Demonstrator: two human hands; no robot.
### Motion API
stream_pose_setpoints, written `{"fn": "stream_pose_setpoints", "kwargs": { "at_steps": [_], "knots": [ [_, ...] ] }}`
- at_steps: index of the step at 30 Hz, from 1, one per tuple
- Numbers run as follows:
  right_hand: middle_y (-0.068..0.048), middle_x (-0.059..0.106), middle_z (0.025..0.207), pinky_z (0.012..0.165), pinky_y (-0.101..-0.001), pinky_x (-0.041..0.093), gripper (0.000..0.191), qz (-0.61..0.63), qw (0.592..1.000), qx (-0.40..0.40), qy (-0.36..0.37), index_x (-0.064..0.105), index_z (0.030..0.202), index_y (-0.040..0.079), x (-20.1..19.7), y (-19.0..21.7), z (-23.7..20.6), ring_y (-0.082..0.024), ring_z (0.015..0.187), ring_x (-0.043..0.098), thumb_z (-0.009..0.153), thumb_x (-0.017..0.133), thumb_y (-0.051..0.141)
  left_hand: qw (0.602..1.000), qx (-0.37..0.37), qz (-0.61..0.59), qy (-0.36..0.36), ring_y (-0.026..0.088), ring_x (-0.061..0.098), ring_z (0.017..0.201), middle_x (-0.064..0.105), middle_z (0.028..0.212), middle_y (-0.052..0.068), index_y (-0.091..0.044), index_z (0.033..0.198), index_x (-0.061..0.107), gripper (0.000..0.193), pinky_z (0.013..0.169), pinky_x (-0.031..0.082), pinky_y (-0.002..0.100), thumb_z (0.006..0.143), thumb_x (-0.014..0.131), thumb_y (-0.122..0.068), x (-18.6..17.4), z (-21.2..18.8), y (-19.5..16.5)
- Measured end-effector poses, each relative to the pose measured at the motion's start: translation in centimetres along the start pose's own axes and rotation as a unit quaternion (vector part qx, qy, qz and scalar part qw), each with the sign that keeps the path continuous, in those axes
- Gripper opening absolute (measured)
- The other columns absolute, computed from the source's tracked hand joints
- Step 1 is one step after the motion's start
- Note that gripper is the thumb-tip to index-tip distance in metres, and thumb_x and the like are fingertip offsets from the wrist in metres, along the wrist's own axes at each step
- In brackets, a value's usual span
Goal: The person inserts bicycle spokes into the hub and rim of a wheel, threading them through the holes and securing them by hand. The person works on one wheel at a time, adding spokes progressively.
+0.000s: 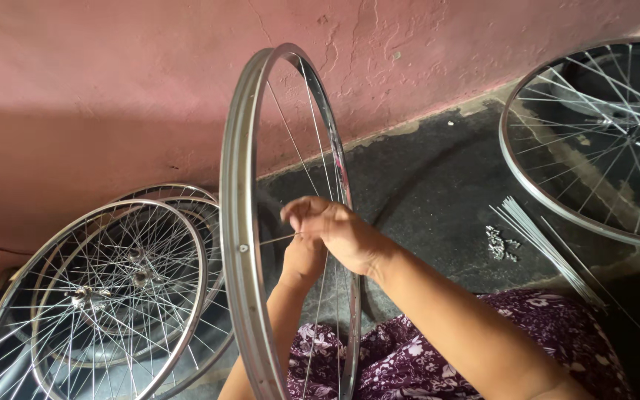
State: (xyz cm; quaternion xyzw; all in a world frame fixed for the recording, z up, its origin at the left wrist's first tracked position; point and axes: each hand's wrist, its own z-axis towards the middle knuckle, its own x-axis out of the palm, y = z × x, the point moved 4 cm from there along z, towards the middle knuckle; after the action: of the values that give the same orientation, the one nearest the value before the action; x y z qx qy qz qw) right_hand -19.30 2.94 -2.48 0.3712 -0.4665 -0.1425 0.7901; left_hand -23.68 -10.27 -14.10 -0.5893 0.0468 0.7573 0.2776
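A shiny metal bicycle rim (237,200) stands upright on my lap, edge-on to me, with thin spokes inside it. My right hand (338,230) reaches across into the rim and pinches a thin spoke (279,238) near the rim's inner face. My left hand (301,259) is inside the wheel, mostly hidden behind the right hand, and seems to grip the wheel's middle; what it holds cannot be made out. I wear a purple flowered garment (424,355).
Two finished spoked wheels (105,296) lean against the pink wall (112,89) at left. Another spoked wheel (594,141) lies at upper right. A bundle of loose spokes (550,244) and a small pile of nipples (499,244) lie on the dark floor.
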Motion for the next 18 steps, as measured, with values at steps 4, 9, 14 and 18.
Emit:
{"fn": "stream_pose_setpoints", "kwargs": {
  "at_steps": [4,9,14,18],
  "knots": [
    [0.001,0.068,0.089,0.084,-0.0255,0.045,0.011,0.032,0.996,-0.025,-0.075,0.076,0.103,0.009,-0.8,-0.8,1.6,-0.011,0.085,0.054,0.094,0.07,0.011,0.977,0.0,-0.121,-0.174,0.03,0.069,0.084,0.073,0.092,0.012,-0.006,0.094,0.069,0.014,0.072,0.054,0.043,0.091,0.06,-0.016,-7.2,0.6,-1.7],
    [0.002,0.066,0.09,0.088,-0.0272,0.044,0.008,0.013,0.994,-0.056,-0.095,0.073,0.103,0.008,-2.7,-2.4,2.6,-0.012,0.086,0.056,0.106,0.066,0.01,0.878,-0.069,-0.358,-0.31,0.017,0.064,0.112,0.069,0.122,0.009,-0.006,0.126,0.066,0.031,0.097,0.051,0.033,0.104,0.054,-0.024,-22.5,2.8,-4.3],
    [-0.005,0.076,0.105,0.094,-0.0323,0.05,0.016,0.087,0.988,-0.085,-0.092,0.075,0.104,0.008,-4.5,-3.0,3.1,-0.016,0.1,0.068,0.099,0.06,0.007,0.927,-0.06,-0.303,-0.213,0.029,0.054,0.128,0.054,0.141,0.017,-0.006,0.153,0.036,0.092,0.104,0.047,0.041,0.079,0.079,-0.04,-27.9,5.5,-12.7],
    [-0.003,0.076,0.108,0.097,-0.0295,0.05,0.02,0.098,0.981,-0.085,-0.143,0.075,0.104,0.01,-6.5,-2.5,3.5,-0.013,0.104,0.068,0.095,0.057,0.006,0.966,0.007,-0.165,-0.197,0.038,0.051,0.126,0.051,0.141,0.026,0.006,0.153,0.029,0.102,0.101,0.043,0.045,0.073,0.083,-0.027,-26.3,6.6,-16.9]
  ]
}}
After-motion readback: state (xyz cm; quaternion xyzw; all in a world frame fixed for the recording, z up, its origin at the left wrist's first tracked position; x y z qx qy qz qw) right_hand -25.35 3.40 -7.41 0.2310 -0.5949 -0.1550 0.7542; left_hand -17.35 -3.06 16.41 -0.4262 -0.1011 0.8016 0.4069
